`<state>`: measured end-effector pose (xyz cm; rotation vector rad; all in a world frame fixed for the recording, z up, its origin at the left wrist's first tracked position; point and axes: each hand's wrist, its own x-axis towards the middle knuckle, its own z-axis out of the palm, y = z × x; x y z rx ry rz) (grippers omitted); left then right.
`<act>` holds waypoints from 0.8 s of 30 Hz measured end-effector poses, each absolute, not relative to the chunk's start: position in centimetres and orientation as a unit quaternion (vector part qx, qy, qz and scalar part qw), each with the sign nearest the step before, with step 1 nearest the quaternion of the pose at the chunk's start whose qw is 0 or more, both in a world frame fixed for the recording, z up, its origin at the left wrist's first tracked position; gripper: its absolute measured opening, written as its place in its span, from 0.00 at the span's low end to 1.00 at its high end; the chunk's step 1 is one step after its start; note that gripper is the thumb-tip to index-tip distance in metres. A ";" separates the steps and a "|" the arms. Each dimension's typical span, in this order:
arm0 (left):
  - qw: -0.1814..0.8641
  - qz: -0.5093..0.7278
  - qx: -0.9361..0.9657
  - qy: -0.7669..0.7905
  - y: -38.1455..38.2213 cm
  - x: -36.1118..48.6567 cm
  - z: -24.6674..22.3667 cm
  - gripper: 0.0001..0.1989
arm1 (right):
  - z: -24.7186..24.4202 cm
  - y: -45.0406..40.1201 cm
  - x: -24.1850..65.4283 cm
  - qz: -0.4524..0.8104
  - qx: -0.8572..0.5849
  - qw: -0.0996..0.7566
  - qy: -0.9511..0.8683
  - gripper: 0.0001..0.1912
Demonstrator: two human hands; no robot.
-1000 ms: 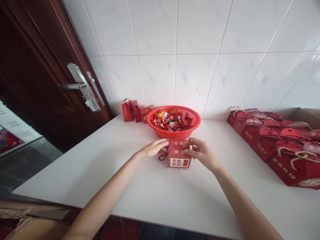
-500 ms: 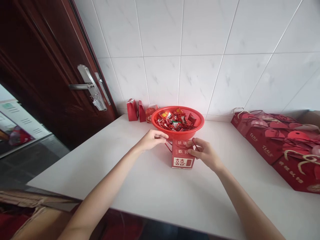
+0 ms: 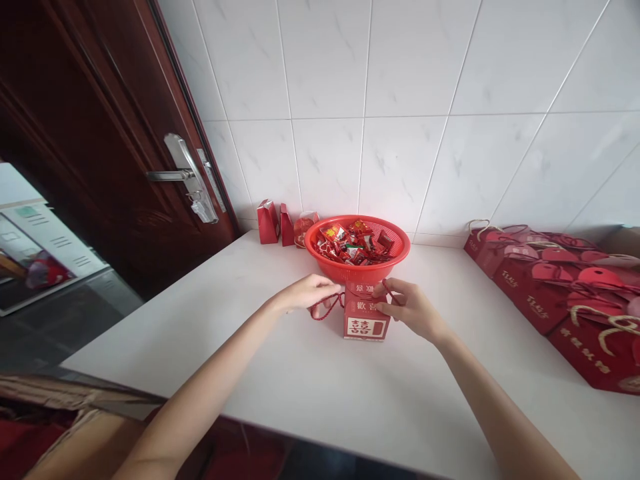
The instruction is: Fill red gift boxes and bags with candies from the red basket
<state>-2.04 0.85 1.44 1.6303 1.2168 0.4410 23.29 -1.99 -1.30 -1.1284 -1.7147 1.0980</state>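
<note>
A small red gift box [image 3: 366,320] with white and gold characters stands on the white table, just in front of the candy basket. A twisted dark-red cord [image 3: 326,312] loops out from its left side. The fingers of my left hand [image 3: 316,292] are pinched on that cord, left of the box. My right hand [image 3: 407,307] is at the box's upper right edge, with its thumb against the front and a piece of the cord between its fingers.
A red plastic basket [image 3: 357,273] full of wrapped candies sits behind the box. Small red boxes [image 3: 269,223] stand by the tiled wall. Rows of red gift boxes with cord handles [image 3: 530,293] fill the right side. A brown door [image 3: 115,107] is at the left.
My left hand has drawn the cord into a visible loop beside the box and sits slightly lower. The right hand stays at the box's right edge. The view has shifted slightly.
</note>
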 end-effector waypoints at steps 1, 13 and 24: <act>0.507 0.152 0.685 0.501 0.9 -2.2 1.2 0.24 | -1.2 -2.0 23.2 0.435 -0.446 0.393 -0.676 0.13; 0.494 0.289 0.671 0.471 2.1 -2.5 2.7 0.15 | 0.0 -2.0 23.1 0.427 -0.461 0.351 -0.694 0.13; 0.614 0.332 0.646 0.309 0.3 2.8 4.5 0.09 | 3.6 -0.3 23.4 0.319 -0.447 0.375 -0.747 0.18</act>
